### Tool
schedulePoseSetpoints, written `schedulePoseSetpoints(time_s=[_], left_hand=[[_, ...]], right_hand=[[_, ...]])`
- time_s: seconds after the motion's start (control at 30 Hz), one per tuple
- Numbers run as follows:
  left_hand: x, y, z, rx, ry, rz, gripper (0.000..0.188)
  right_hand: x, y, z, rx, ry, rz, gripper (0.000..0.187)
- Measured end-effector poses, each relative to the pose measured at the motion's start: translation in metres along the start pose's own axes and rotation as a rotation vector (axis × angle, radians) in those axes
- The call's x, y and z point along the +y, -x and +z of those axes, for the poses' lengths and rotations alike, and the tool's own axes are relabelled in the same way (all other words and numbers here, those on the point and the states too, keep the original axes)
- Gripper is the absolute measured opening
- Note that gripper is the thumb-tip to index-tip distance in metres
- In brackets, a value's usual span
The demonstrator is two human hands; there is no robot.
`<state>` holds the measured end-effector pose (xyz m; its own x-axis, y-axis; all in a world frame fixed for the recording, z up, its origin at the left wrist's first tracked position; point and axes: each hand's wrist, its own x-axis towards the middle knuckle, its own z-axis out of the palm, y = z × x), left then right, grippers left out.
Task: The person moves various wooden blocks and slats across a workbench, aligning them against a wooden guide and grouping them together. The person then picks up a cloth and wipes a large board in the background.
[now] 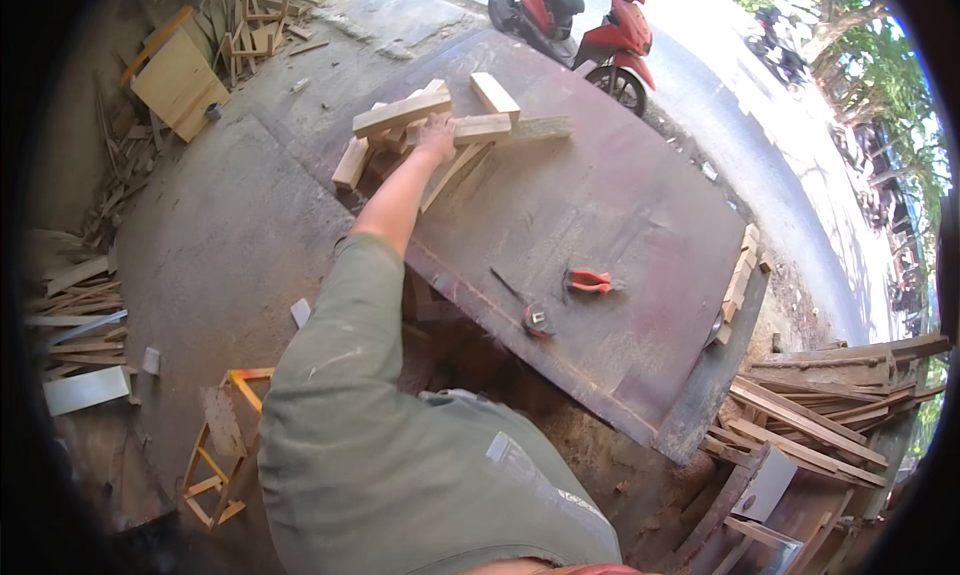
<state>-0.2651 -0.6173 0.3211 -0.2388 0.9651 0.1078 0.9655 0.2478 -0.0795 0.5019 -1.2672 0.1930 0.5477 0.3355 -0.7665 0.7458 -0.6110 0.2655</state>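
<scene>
Look there, at the tabletop's [610,200] far left: the blocks [405,112] lay crossed and overlapping, pale, squared and straight-edged, likely heaped loosely so their ends were easy to reach. Your left hand [435,138] rested among them, arm stretched out; it touched one block, but whether the fingers gripped, I couldn't tell. Your right hand was out of view. Then came the tape [538,321] and pliers [588,282], presumably left handy; farthest right, a row [742,270] of blocks lined the edge, perhaps parked clear of the middle.
</scene>
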Motion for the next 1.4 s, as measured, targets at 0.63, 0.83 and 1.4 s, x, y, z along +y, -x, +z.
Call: schedulePoseSetpoints(time_s=[0.63, 0.83, 1.4], left_hand=[[0.272, 0.308, -0.043, -1.663, 1.545, 0.293, 0.040], [0.223, 0.294, -0.039, -1.227, 1.395, -0.007, 0.058], [0.086, 0.357, 0.082, -0.069, 0.333, 0.384, 0.096]], right_hand=[[-0.312, 0.164, -0.253, 1.137, 0.149, -1.610, 0.070], [-0.271, 0.100, -0.296, 1.065, 0.130, -1.413, 0.080], [-0.202, -0.025, -0.282, 0.598, 0.055, -1.040, 0.081]])
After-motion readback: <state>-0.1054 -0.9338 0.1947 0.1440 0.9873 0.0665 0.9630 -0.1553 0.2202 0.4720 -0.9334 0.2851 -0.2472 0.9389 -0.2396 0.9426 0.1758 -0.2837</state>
